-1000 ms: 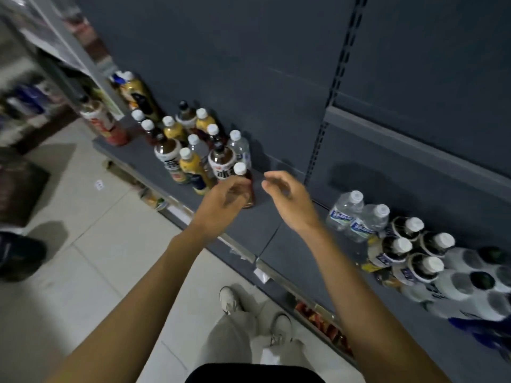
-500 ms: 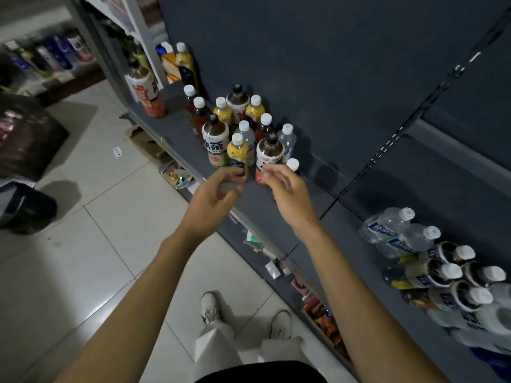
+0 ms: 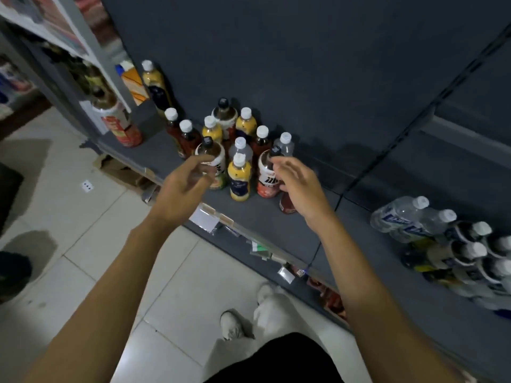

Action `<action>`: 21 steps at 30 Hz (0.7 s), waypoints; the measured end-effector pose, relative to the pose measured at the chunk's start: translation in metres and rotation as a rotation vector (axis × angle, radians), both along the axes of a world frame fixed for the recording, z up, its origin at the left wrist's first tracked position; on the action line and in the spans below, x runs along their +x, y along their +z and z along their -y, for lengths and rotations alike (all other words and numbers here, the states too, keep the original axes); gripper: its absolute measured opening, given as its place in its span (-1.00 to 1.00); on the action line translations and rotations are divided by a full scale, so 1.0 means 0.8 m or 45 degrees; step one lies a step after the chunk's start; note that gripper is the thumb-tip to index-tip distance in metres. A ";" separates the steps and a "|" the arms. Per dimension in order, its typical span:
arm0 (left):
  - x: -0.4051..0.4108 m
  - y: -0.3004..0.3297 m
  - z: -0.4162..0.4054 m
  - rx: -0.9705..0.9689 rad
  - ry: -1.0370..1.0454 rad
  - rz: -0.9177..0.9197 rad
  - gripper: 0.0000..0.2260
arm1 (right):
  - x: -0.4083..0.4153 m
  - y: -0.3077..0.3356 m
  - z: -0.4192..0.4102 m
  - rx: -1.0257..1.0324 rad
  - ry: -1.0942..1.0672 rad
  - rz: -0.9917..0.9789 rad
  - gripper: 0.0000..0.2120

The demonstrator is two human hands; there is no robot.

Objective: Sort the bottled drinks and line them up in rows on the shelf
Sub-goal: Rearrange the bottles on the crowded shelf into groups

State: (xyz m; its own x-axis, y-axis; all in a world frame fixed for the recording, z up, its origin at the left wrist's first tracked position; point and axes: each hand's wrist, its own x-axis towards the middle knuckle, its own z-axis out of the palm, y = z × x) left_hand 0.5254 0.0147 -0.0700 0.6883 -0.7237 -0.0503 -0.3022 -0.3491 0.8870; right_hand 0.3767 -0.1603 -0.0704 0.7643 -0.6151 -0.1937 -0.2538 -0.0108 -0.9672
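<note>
Several mixed bottles stand in a cluster on the dark grey shelf: yellow juice, dark tea, clear water. My left hand hovers with loosely curled fingers just in front of a black-capped bottle with a white label; it holds nothing. My right hand reaches with relaxed fingers, its fingertips beside the neck of a second black-capped bottle. A yellow juice bottle stands between the two hands. A reddish bottle is mostly hidden behind my right hand.
At the right, water bottles and several white-capped bottles stand in rows on the same shelf. A large red-labelled bottle stands at the shelf's left end. Price tags hang along the front edge. Tiled floor and my shoes lie below.
Both hands have moved up and forward and spread apart, from the shelf's front edge to either side of the yellow bottle. The view has shifted closer to the cluster.
</note>
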 end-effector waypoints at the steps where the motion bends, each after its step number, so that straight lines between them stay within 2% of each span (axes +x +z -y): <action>1: 0.007 -0.001 0.011 0.012 -0.030 0.001 -0.71 | 0.003 -0.004 0.008 -0.005 -0.052 0.009 -0.77; 6: 0.050 -0.016 0.075 0.020 -0.130 -0.006 -0.70 | 0.042 -0.036 0.053 -0.064 -0.266 0.081 -0.81; 10: 0.084 -0.029 0.123 0.108 -0.240 -0.010 -0.67 | 0.082 -0.064 0.102 -0.043 -0.344 0.024 -0.83; 17: 0.144 -0.060 0.194 0.202 -0.232 -0.023 -0.73 | 0.120 -0.103 0.162 -0.052 -0.463 -0.303 -0.89; 21: 0.170 -0.093 0.220 0.363 -0.322 -0.010 -0.69 | 0.130 -0.120 0.186 -0.063 -0.365 -0.607 -0.73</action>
